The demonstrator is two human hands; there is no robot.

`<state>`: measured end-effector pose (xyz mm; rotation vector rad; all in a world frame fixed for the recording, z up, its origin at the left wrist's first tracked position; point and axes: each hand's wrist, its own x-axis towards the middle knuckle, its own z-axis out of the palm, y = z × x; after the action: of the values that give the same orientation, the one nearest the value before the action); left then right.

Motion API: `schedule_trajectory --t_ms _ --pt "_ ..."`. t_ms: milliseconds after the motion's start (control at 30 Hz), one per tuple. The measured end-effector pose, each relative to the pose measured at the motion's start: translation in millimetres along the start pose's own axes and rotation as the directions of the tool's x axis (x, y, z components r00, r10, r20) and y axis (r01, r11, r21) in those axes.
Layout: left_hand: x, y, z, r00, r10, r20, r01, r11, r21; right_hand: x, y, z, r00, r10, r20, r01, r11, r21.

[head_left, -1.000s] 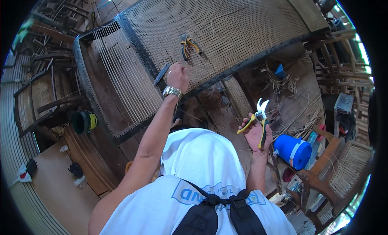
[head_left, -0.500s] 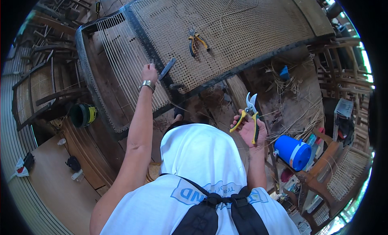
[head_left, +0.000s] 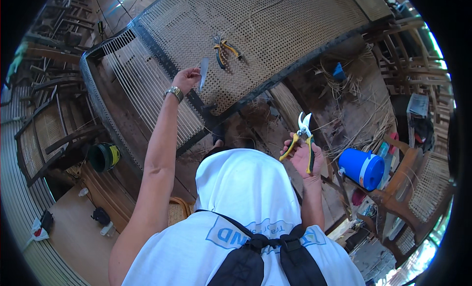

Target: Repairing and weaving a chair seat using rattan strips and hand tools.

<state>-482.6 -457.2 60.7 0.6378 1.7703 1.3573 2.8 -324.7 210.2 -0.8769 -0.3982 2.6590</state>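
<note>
My left hand point(head_left: 186, 80) pinches a flat grey blade-like tool point(head_left: 203, 75), raised over the dark frame edge of a large cane-seated piece of furniture point(head_left: 275, 30). Beneath my left wrist, pale strands point(head_left: 147, 74) run in parallel across an open section of that frame. In my right hand point(head_left: 301, 161), held low at the right with the palm up, is a pair of pruning shears point(head_left: 303, 130) with yellow-and-black handles; its blades are spread and point away from me. A pair of pliers point(head_left: 225, 51) with yellow-and-black handles lies on the woven cane.
A small dark object point(head_left: 209, 109) sits on the frame's near corner. Loose cane strips point(head_left: 364, 123) litter the floor at right, near a blue cooler jug point(head_left: 361, 169) and a wooden cane chair point(head_left: 418, 192). A dark bucket point(head_left: 103, 157) stands at left beside stacked chair parts.
My left hand has picked up the blade-like tool from the frame edge and turned it more upright. My right hand still holds the shears. The view has shifted slightly.
</note>
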Motion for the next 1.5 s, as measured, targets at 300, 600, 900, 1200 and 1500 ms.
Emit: schedule_trajectory --t_ms 300,600,900,1200,1500 --pt "56 11 -2 0.979 -0.002 0.203 -0.04 0.979 0.202 1 0 2 1.0 -0.005 -0.005 0.005 1.0 0.011" --pt "50 23 -3 0.94 -0.075 0.334 -0.019 0.962 0.272 2 0 8 1.0 -0.029 -0.005 0.029 1.0 -0.006" --pt "53 24 8 0.931 -0.057 0.362 -0.019 0.979 0.203 3 1 12 1.0 -0.021 -0.005 0.021 1.0 -0.018" --pt "54 38 23 0.946 -0.118 0.303 -0.034 0.892 0.452 1 4 7 1.0 -0.019 0.001 0.019 1.0 -0.023" --pt "54 31 30 0.949 -0.13 0.286 -0.048 0.838 0.543 2 8 -2 0.999 -0.018 -0.032 0.017 0.999 -0.034"
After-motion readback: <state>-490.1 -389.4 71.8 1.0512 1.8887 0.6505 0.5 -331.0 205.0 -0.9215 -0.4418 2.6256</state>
